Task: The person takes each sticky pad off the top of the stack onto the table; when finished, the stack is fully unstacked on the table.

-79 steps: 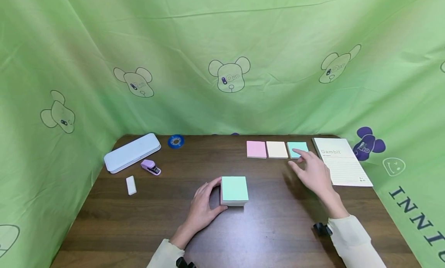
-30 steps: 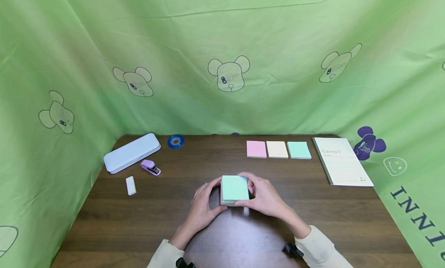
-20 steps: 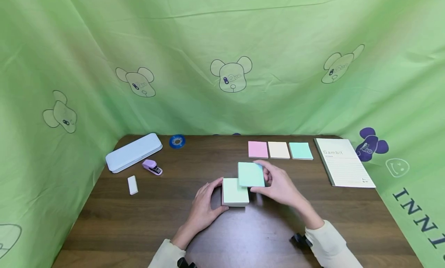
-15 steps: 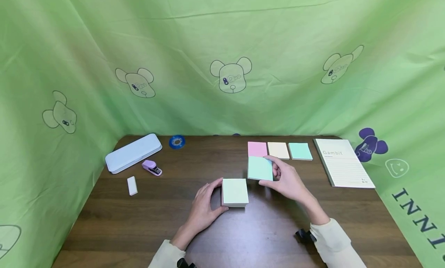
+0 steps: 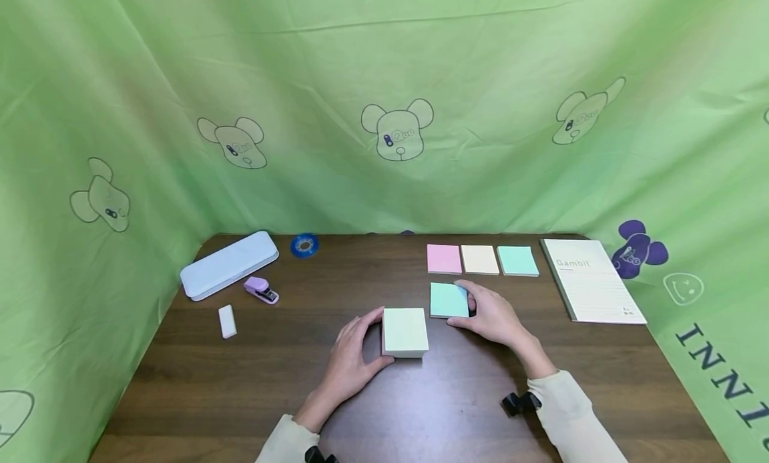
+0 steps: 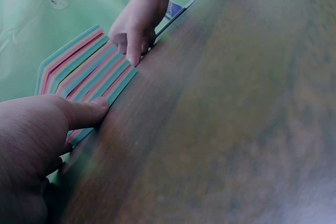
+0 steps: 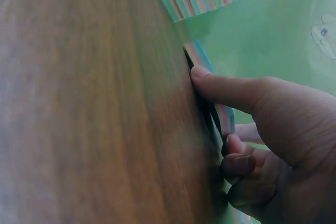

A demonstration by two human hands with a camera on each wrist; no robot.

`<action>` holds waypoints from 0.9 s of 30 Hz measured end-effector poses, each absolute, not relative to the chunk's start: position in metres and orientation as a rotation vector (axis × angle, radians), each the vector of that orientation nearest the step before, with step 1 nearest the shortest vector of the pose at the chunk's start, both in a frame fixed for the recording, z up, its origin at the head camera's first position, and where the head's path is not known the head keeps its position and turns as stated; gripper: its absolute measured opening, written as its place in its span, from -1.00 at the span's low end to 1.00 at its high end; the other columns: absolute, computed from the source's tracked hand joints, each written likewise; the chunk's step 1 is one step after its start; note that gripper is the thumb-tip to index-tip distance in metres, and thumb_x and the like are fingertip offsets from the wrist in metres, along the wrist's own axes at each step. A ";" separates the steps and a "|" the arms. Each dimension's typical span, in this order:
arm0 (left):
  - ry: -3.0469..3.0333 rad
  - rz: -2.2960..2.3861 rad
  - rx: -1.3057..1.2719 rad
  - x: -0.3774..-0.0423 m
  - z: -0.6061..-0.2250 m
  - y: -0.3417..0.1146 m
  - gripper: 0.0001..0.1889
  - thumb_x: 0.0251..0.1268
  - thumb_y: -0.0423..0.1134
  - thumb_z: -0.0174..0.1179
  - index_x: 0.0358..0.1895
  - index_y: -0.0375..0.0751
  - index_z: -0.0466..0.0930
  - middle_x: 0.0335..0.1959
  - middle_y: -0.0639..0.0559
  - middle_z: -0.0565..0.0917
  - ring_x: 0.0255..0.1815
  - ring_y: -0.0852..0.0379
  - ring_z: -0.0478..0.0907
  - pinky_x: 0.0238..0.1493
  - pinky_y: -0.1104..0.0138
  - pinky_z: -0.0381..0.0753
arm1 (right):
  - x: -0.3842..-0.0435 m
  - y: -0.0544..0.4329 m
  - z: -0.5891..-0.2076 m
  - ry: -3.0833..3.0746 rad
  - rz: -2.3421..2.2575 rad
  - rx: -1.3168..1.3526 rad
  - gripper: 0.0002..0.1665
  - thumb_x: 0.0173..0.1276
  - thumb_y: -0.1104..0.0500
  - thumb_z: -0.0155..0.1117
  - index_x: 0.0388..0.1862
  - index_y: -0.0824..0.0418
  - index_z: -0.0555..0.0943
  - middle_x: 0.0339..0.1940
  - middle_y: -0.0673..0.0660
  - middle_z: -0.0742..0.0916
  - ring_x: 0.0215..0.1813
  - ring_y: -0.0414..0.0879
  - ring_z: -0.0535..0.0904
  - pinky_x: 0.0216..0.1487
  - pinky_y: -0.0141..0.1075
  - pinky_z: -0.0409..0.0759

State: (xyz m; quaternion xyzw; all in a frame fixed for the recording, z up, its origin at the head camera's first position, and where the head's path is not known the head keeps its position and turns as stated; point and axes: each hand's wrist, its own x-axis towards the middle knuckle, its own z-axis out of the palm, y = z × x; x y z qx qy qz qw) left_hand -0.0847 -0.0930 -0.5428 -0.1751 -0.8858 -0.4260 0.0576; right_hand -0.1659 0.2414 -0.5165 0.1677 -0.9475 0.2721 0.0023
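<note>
A thick stack of sticky notes (image 5: 405, 332) with a pale green top sheet stands mid-table. My left hand (image 5: 354, 349) holds its left side, thumb at the near corner and fingers at the far one. Pink, cream and blue layers show along the stack's side (image 6: 92, 74) in the left wrist view. Just right of it my right hand (image 5: 494, 314) pinches a thinner teal-topped sticky note pad (image 5: 448, 300) by its right side. In the right wrist view, this pad (image 7: 198, 56) is close over the table, with a dark gap beneath its edge.
Behind the right hand lie a pink pad (image 5: 444, 259), a cream pad (image 5: 480, 259) and a teal pad (image 5: 518, 261) in a row. A notepad (image 5: 591, 281) is farther right. At left are a pale blue case (image 5: 229, 266), tape (image 5: 304, 245), purple stapler (image 5: 261, 289) and white eraser (image 5: 227, 321).
My right hand came from the teal pad in the back row to the stack, lifted off its top pad, carried it right and lowered it toward the table. The left hand stayed put.
</note>
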 end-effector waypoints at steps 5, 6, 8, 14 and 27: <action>-2.689 -1.291 -0.530 -0.085 -0.542 -0.093 0.02 0.11 -0.29 0.75 0.67 0.00 0.40 0.54 0.01 0.62 0.57 -0.12 0.52 0.62 -0.26 0.36 | -0.169 0.246 -0.527 -2.929 0.917 0.518 0.11 0.15 -0.15 0.80 0.55 0.31 0.50 -0.36 -0.11 0.59 -0.36 -0.18 0.45 -0.31 -0.19 0.47; -2.691 -1.292 -0.528 -0.085 -0.542 -0.093 0.02 0.11 -0.28 0.75 0.67 0.00 0.40 0.54 0.01 0.62 0.58 -0.11 0.52 0.62 -0.26 0.36 | -0.170 0.247 -0.531 -2.918 0.929 0.510 0.11 0.13 -0.16 0.81 0.52 0.31 0.51 -0.36 -0.12 0.60 -0.36 -0.19 0.47 -0.30 -0.20 0.48; -2.691 -1.293 -0.529 -0.085 -0.543 -0.093 0.02 0.12 -0.29 0.75 0.67 0.00 0.40 0.54 0.02 0.62 0.58 -0.11 0.52 0.62 -0.25 0.36 | -0.173 0.250 -0.540 -2.903 0.925 0.500 0.11 0.12 -0.22 0.80 0.48 0.29 0.51 -0.36 -0.15 0.61 -0.36 -0.22 0.48 -0.30 -0.22 0.50; -2.685 -1.303 -0.534 -0.085 -0.545 -0.093 0.04 0.11 -0.29 0.75 0.68 0.02 0.39 0.55 0.02 0.61 0.59 -0.09 0.51 0.64 -0.25 0.34 | -0.180 0.252 -0.546 -2.866 0.926 0.523 0.11 0.17 -0.29 0.76 0.44 0.37 0.52 -0.38 -0.07 0.62 -0.37 -0.12 0.50 -0.36 -0.15 0.48; -2.692 -1.300 -0.529 -0.085 -0.544 -0.094 0.05 0.10 -0.29 0.75 0.69 0.05 0.38 0.55 0.04 0.62 0.59 -0.10 0.50 0.62 -0.25 0.36 | -0.172 0.239 -0.516 -2.992 0.896 0.401 0.11 0.22 -0.09 0.78 0.62 0.30 0.45 -0.34 -0.07 0.63 -0.31 -0.14 0.52 -0.24 -0.09 0.56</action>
